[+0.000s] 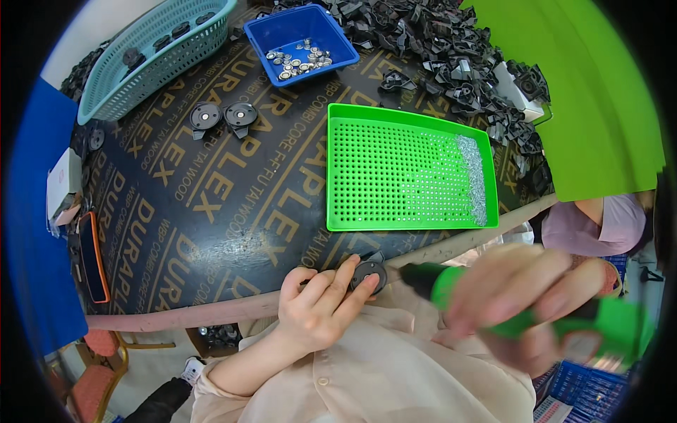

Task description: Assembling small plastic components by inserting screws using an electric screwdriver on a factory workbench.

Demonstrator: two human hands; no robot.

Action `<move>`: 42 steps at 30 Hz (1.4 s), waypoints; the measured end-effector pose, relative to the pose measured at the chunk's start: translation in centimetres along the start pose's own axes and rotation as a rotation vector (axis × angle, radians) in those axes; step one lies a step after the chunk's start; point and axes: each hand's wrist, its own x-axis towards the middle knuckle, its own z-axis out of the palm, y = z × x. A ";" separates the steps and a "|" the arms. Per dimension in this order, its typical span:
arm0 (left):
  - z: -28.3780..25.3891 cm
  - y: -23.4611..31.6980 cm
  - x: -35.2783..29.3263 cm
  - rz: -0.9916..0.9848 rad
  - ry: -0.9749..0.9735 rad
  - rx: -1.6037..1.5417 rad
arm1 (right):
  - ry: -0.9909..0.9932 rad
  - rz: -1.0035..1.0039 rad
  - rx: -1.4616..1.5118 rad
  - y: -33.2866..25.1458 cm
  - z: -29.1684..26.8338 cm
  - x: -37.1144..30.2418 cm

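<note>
At the table's near edge my left hand (314, 303) pinches a round black plastic part (371, 273) with a metal piece in its centre and a tab pointing away from me. My right hand (518, 292) is wrapped around a green and black electric screwdriver (624, 328), blurred by motion. The tool's dark tip points left toward the round part, with a small gap that I cannot judge exactly. Beyond my hands lies a bright green perforated tray (412, 115), with many small silvery screws (474, 182) heaped along its right side.
Two similar round black parts (224, 117) lie left of the tray. A blue bin (261, 42) holds small metal discs. A teal basket (151, 70) contains several black pieces. Black parts (451, 67) are piled far right. A phone (94, 257) with orange edges rests at left. Another person's sleeve (599, 225) shows right.
</note>
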 end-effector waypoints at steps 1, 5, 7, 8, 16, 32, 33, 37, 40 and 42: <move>0.0 0.1 0.1 -0.001 0.005 -0.006 | 0.138 -0.098 0.070 0.0 -0.3 0.0; 0.0 0.1 0.3 -0.010 0.019 -0.011 | 0.413 -0.091 -0.145 3.2 -2.6 2.1; 0.1 0.1 0.1 -0.016 0.009 -0.018 | 0.411 -0.068 -0.298 4.2 -3.0 2.5; 0.2 0.1 0.0 -0.016 0.010 -0.018 | 0.442 -0.053 -0.262 4.4 -2.8 2.6; 0.2 0.0 -0.2 -0.027 -0.016 -0.011 | 0.419 -0.058 -0.337 5.1 -2.8 2.5; 0.1 0.3 0.0 -0.067 0.020 -0.030 | 0.342 -0.149 -0.166 1.4 -2.8 1.8; 0.1 0.3 0.0 -0.067 0.003 -0.033 | 0.342 -0.147 -0.167 0.5 -2.4 1.3; 0.0 0.3 0.0 -0.082 -0.026 -0.037 | 0.056 0.012 -0.025 -2.2 -0.7 -1.1; -0.1 0.4 0.1 -0.081 -0.043 -0.040 | 0.068 0.112 -0.031 -2.3 0.4 -2.3; -0.1 0.3 0.3 -0.058 -0.035 -0.035 | 0.089 0.112 -0.047 -2.2 0.5 -2.5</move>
